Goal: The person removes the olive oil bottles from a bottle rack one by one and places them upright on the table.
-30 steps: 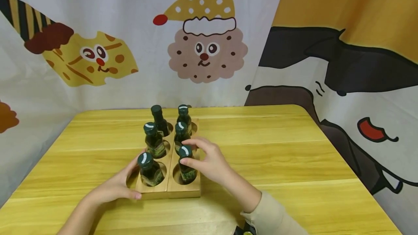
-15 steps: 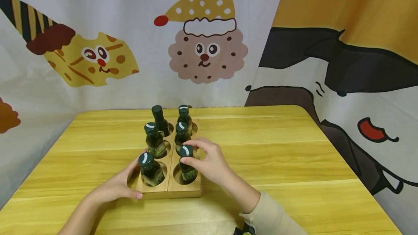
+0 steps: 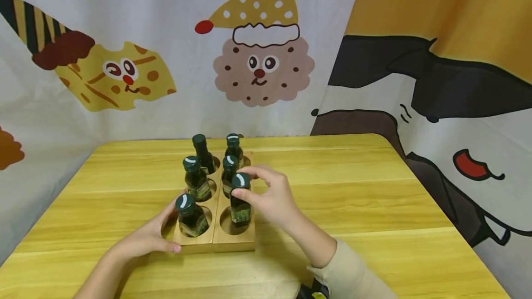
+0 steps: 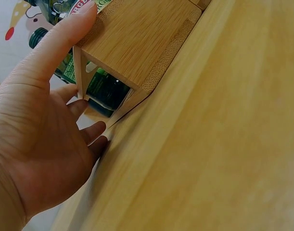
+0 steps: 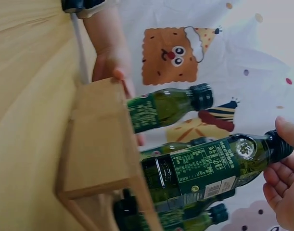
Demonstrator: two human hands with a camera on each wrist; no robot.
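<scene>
A wooden bottle rack (image 3: 234, 246) with two rows of round holes stands on the table. My right hand (image 3: 272, 196) pinches the dark cap and neck of a small green olive oil bottle (image 3: 240, 207). That bottle is partly drawn up from the front right hole; in the right wrist view its lower end is still inside the rack. Other bottles of the same kind (image 3: 195, 218) sit in the remaining holes. My left hand (image 3: 151, 239) holds the rack's front left corner, thumb on the front wall (image 4: 137, 38) and fingers curled at the open side.
The yellow wood-grain table (image 3: 353, 197) extends on both sides of the rack. Behind it hangs a curtain (image 3: 158, 119) with cartoon prints. A dark object (image 3: 311, 291) shows by the right sleeve at the lower edge.
My right hand has risen slightly, lifting the front right bottle higher in its hole. The left hand and the rack have stayed put.
</scene>
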